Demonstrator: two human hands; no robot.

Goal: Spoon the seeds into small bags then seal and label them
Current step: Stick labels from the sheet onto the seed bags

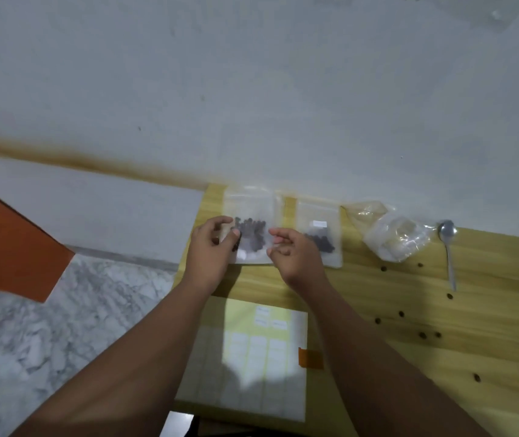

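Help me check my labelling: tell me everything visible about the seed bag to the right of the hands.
The right bag is small, clear plastic, lying flat on the wooden table. Dark round seeds gather in its lower half; a small white label sits above them. The right hand covers its lower left corner; contact is unclear.

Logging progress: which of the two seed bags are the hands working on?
The left bag: the left hand grips its edge and the right hand is at its other side. The other seed bag, white-labelled, lies to its right.
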